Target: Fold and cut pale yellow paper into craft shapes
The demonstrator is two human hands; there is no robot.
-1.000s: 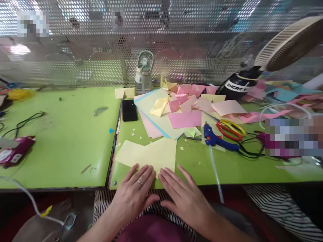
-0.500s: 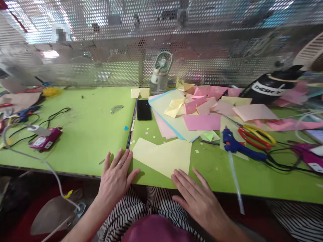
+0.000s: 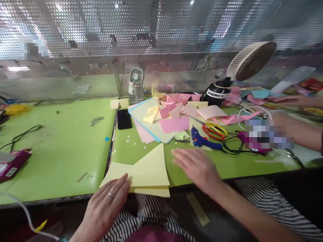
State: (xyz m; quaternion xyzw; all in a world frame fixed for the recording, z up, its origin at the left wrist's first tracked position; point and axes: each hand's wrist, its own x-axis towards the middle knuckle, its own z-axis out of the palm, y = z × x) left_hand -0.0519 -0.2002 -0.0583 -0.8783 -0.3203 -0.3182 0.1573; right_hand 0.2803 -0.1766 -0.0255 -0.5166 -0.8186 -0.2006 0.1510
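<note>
A folded sheet of pale yellow paper [image 3: 148,168] lies at the table's front edge, its lower layer sticking out a little past the edge. Flat on its left part rests my left hand [image 3: 108,198], fingers stretched out together and a ring on one of them. My right hand [image 3: 196,168] is just right of the paper, apart from it and slightly blurred, with its fingers extended and nothing seen in it. Beyond that hand lie a blue glue gun [image 3: 204,141] and scissors [image 3: 214,131] with red and yellow handles.
Behind the paper are a phone [image 3: 124,119], a clear bottle [image 3: 136,89] and a heap of pink and yellow paper pieces [image 3: 174,124]. A fan [image 3: 252,62] stands at the back right. Another person's arm [image 3: 297,131] reaches in from the right. A perforated screen [image 3: 88,67] runs behind.
The yellow paper has turned and come nearer the front edge, with a second layer now showing. My right hand has come off it to the right. The view has shifted right.
</note>
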